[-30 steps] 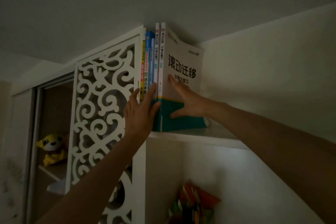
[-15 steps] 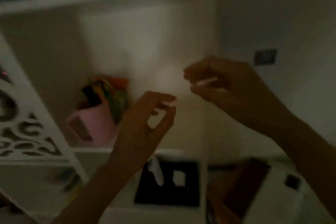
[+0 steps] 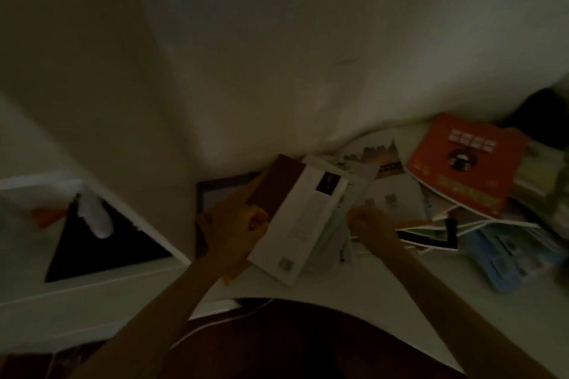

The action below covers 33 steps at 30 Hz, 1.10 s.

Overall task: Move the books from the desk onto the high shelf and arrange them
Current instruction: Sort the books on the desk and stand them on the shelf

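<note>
In the dim light, the left hand (image 3: 231, 224) grips the left edge of a white-and-brown softcover book (image 3: 300, 218) at frame centre, fingers curled round it; the book's long axis runs from lower centre up toward the wall. The right hand (image 3: 368, 223) sits just right of it, fingers curled, though whether it pinches anything I cannot tell. More books lie heaped on the white tabletop (image 3: 354, 283) toward the right edge, an orange-red paperback (image 3: 468, 169) uppermost, a light-blue book (image 3: 505, 258) lower. The left hand looks best placed to lift. No containers show clearly.
</note>
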Motion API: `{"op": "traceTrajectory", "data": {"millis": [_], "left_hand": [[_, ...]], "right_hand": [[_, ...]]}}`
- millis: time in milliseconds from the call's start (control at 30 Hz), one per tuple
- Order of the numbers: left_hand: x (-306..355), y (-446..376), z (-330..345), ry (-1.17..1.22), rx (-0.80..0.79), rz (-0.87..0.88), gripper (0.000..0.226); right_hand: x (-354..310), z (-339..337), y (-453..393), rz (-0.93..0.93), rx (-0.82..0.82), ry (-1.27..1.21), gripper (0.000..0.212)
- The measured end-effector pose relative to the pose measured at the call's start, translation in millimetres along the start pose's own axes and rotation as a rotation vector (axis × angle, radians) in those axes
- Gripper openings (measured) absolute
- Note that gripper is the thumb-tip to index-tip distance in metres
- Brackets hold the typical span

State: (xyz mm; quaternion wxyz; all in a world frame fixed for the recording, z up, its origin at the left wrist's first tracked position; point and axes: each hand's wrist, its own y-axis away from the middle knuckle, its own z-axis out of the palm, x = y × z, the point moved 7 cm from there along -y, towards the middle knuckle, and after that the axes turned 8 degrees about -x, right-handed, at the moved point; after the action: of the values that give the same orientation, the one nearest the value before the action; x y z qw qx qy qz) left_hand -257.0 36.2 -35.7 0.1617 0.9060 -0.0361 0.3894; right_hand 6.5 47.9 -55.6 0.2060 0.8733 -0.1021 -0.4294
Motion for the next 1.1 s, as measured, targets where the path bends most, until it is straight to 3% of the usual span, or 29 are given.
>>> {"op": "traceTrajectory", "data": {"millis": [100, 233, 367, 533, 633, 800, 900, 1033, 1100], "left_hand": [[-11, -27, 49, 0.013, -0.039, -0.149, 0.033], [1, -48, 98, -0.204, 0.007, -0.216, 0.075], [17, -52, 105, -0.356, 0.054, -0.238, 0.105], [25, -63, 108, -0.612, -0.220, -0.288, 0.096], [35, -67, 72, -0.393, -0.275, -0.222, 0.090], [19, -56, -5, -0.178, -0.173, -0.142, 0.069], [14, -49, -27, -0.047, -0.083, -0.113, 0.057], [7, -48, -49, 0.041, -0.019, -0.115, 0.049], [-4, -50, -54, 0.154, -0.016, -0.134, 0.050]], "right_hand": [[18, 16, -1, 0.152, -0.060, -0.373, 0.012], [17, 21, -4, 0.255, -0.064, -0.735, 0.023], [20, 20, -10, 0.315, -0.073, -0.846, 0.022], [31, 24, -7, 0.313, 0.010, -0.910, 0.015], [25, 31, -6, 0.292, 0.035, -0.956, 0.015], [20, 44, 3, 0.232, 0.185, -0.912, 0.013], [9, 66, 6, 0.266, 0.094, -0.875, 0.005], [-6, 96, 2, 0.467, 0.043, -1.025, 0.036], [-19, 109, 1, 0.473, 0.055, -1.162, 0.039]]}}
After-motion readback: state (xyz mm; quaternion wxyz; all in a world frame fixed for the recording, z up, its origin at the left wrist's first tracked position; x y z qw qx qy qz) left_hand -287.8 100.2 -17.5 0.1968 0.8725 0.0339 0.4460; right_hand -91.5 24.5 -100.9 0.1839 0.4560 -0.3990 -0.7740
